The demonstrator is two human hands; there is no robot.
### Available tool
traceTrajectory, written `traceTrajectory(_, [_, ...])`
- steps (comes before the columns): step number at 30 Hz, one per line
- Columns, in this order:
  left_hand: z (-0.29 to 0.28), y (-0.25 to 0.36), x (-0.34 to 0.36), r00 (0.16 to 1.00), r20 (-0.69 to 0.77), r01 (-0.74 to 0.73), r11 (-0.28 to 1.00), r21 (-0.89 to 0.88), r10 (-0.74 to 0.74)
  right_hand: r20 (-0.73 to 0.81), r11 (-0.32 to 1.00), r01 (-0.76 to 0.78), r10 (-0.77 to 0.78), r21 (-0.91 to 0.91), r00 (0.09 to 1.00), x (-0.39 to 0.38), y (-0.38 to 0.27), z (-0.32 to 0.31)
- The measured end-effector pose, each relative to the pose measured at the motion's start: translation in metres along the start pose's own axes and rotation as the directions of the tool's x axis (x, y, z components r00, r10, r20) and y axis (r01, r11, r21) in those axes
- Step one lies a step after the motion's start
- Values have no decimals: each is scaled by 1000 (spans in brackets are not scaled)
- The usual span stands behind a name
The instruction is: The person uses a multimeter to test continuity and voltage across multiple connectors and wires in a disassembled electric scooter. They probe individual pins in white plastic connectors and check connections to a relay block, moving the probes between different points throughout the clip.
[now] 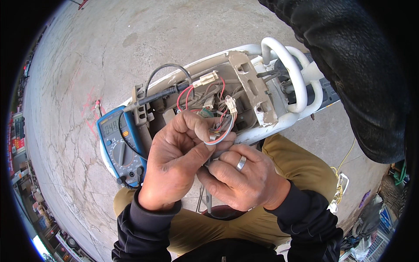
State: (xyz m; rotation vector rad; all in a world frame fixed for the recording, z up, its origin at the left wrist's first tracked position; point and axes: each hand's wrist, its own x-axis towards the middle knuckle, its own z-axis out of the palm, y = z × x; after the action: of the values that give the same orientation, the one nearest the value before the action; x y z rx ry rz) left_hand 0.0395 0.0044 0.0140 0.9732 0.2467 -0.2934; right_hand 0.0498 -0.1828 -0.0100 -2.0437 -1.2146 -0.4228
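My left hand [172,159] pinches a few thin wires [221,139], red and pale blue, between thumb and fingertips. They bend up to a white plug connector [231,105]. Close against it, my right hand [246,177], with a ring on one finger, is closed; what its fingers hold is hidden. Behind the hands lies an open compartment of a white vehicle frame, full of tangled wires [209,94]. A black test probe [163,95] points at another white connector [205,80] with red wires. A blue multimeter [122,146] with its display lit rests left of the compartment.
A beige metal bracket [253,87] crosses the frame, with white tube handles [286,74] beyond. A large black padded shape [349,65] fills the upper right. White and yellow cable [340,187] lies at lower right. Concrete ground [152,30] surrounds the frame.
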Motion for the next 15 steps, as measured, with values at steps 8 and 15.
traceTrajectory(8, [10,-7,-11,990,-17,-129,955,268,138,28,998,-14,12,63,1000,2,3,-7])
traceTrajectory(15, [19,1,-8,996,-71,-51,996,69,56,28,995,-18,15,93,999,4,4,-11])
